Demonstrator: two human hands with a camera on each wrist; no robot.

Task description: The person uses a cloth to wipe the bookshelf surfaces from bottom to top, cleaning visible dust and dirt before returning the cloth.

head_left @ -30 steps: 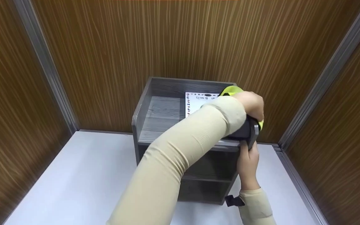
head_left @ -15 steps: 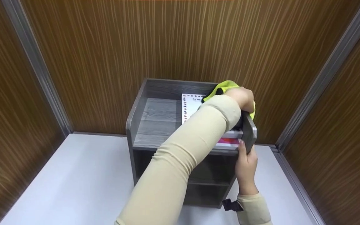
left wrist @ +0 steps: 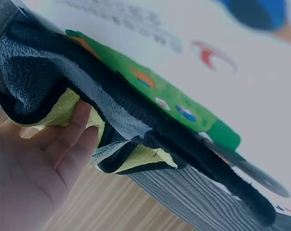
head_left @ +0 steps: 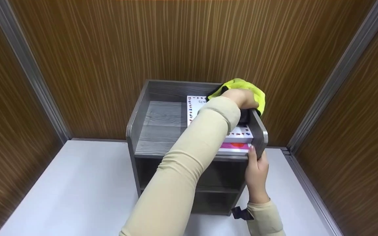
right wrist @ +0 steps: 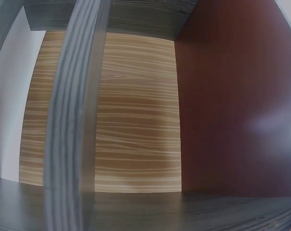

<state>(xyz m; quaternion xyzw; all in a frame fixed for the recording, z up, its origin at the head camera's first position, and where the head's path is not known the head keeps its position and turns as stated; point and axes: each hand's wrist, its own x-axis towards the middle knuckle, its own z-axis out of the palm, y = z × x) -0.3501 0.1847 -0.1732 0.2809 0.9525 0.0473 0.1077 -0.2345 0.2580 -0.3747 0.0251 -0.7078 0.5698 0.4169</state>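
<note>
My left hand point(head_left: 243, 97) reaches across to a small grey wooden shelf point(head_left: 162, 126) and holds a yellow-green cloth point(head_left: 253, 90) draped over its right side panel point(head_left: 259, 131). In the left wrist view, the fingers of the left hand point(left wrist: 44, 163) press into the cloth's point(left wrist: 30, 77) yellow face; its other face is grey with black edging. My right hand point(head_left: 256, 175) grips the front of that same panel, thumb on the front edge, other fingers mostly hidden. A white book point(head_left: 195, 105) with a patterned border lies on a pink-spined book point(head_left: 236, 146) beside the panel.
Below the shelf's top are two dark compartments. The shelf stands on a white table point(head_left: 94, 183) enclosed by wood-grain walls point(head_left: 110, 49). Through the shelf, the right wrist view shows a shelf board point(right wrist: 71, 120) and a reddish-brown surface point(right wrist: 232, 120).
My left hand has slid the cloth back along the right panel, away from me, uncovering more of the books' front. The right hand keeps its grip. The shelf sits slightly further left in view.
</note>
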